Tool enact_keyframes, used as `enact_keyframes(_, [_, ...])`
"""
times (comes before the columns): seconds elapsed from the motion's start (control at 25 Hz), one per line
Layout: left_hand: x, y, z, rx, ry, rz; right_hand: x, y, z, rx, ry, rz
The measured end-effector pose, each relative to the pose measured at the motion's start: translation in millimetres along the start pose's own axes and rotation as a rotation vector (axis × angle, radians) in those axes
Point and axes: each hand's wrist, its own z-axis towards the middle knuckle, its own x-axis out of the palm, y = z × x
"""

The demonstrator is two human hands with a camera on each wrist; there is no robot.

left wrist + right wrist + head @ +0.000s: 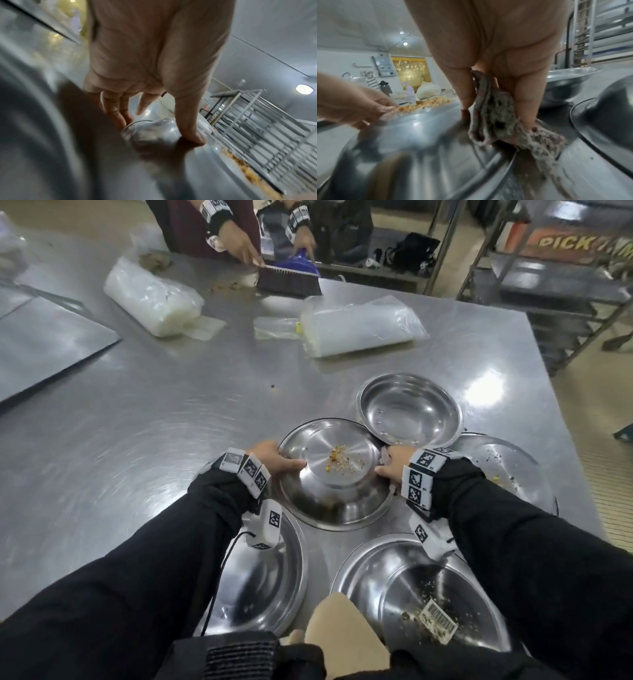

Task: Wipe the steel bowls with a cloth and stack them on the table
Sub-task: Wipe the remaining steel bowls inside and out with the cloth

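An upturned steel bowl (337, 494) (423, 135) lies mid-table, with yellow food crumbs (337, 462) on its flat base. My left hand (274, 458) (159, 129) grips its left rim, thumb on the sloping side. At the bowl's right edge, my right hand (394, 463) (494, 111) holds a bunched grey cloth (539, 139) against the steel. Several other steel bowls surround it: a clean upright one (409, 409) behind, one (260, 573) under my left forearm, a soiled one (387, 587) with a barcode sticker near me, and another (507, 463) (607, 121) behind my right wrist.
Across the steel table (171, 422), another person's hands sweep crumbs with a brush (289, 280). Two plastic bags (154, 297) (359, 326) lie at the far side. A metal rack (565, 285) stands beyond the table's right edge.
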Motion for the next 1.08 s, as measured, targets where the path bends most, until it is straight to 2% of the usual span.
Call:
enact_keyframes(0.24, [-3.2,7.6,11.0,-0.063,0.108,-0.284,3.6,-8.5,2.9,-0.033,-0.045,0.076])
enact_keyframes(0.4, [1.2,14.4,6.7,-0.059,0.178,-0.771,7.3,-15.6,5.3,-0.038,-0.064,0.149])
enact_keyframes(0.52, [0.8,12.6,-5.6,-0.051,0.086,-1.001,7.1,-14.0,3.9,-0.070,-0.069,0.196])
enact_keyframes(0.64, [-2.8,24.9,-3.0,-0.023,-0.010,-1.073,8.7,-7.8,6.7,-0.082,-0.082,0.244])
enact_keyframes(0.88, [-11.5,67.2,17.8,-0.004,-0.169,-1.157,11.4,12.9,7.6,-0.142,-0.288,0.538])
enact_keyframes(1.0, [-26.1,44.9,-13.4,0.041,-0.223,-1.218,2.6,19.7,8.0,-0.166,-0.340,0.564])
enact_keyframes(1.08, [-33.0,28.4,-26.6,0.090,-0.239,-1.224,-4.4,22.6,2.9,-0.117,-0.400,0.612])
